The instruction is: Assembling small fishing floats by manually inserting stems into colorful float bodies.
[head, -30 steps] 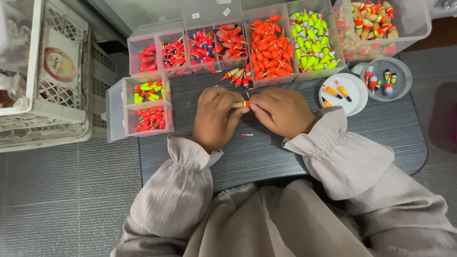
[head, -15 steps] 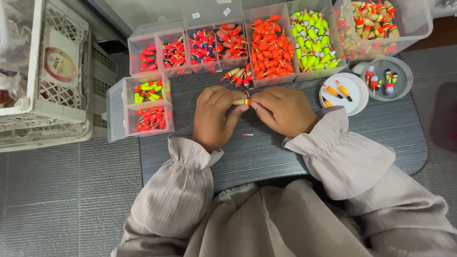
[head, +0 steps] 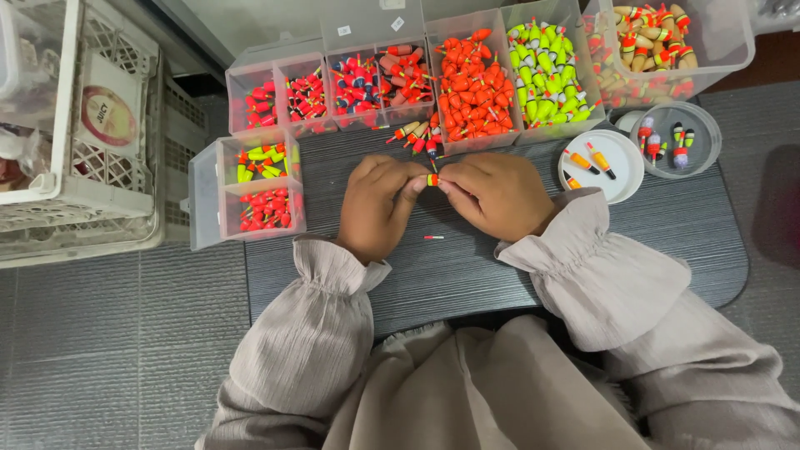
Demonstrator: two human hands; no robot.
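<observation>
My left hand [head: 377, 204] and my right hand [head: 493, 193] meet fingertip to fingertip over a dark tray table [head: 667, 242]. Between them they pinch a small orange and yellow fishing float [head: 432, 179]. A thin white stick with a red tip [head: 433, 237] lies on the table just below the hands. A small heap of loose floats [head: 419, 136] lies just beyond the fingertips.
Clear compartment boxes of red, orange and yellow-green floats [head: 475, 79] line the table's far edge. A small two-compartment box [head: 258, 192] stands at the left. A white lid [head: 612, 158] and a clear round tub [head: 679, 137] with a few floats sit right. White crates [head: 75, 133] stand far left.
</observation>
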